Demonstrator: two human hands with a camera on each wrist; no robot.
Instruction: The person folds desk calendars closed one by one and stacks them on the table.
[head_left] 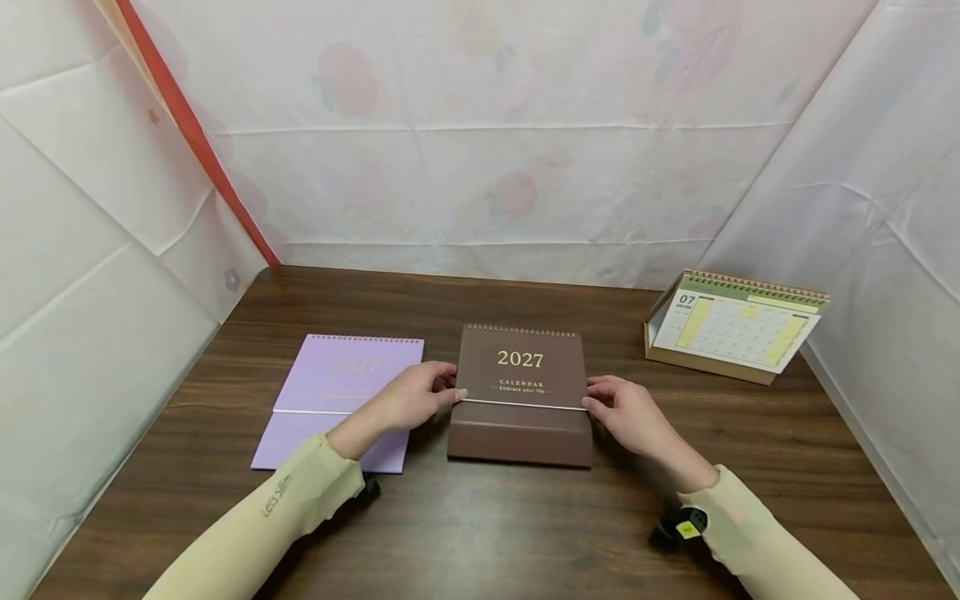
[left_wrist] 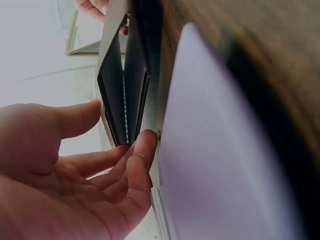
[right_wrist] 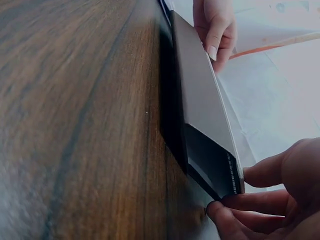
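Gripping brown calendar [head_left: 521, 429], fingers [head_left: 611, 383] part-hidden

Lilac calendar [head_left: 300, 442], standing green-and-white calendar [head_left: 742, 327], dark wooden tabletop [head_left: 487, 533], red strip [head_left: 195, 137]

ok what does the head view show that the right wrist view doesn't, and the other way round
Only the head view: the gold 2027 lettering on the brown calendar, the pale sleeves, and the standing calendar with its 07 page at the right.

Only the right wrist view: the dark hollow inside the brown calendar, seen through its open end.

Both: the wooden table, the brown calendar, and the left hand and right hand at its opposite sides.
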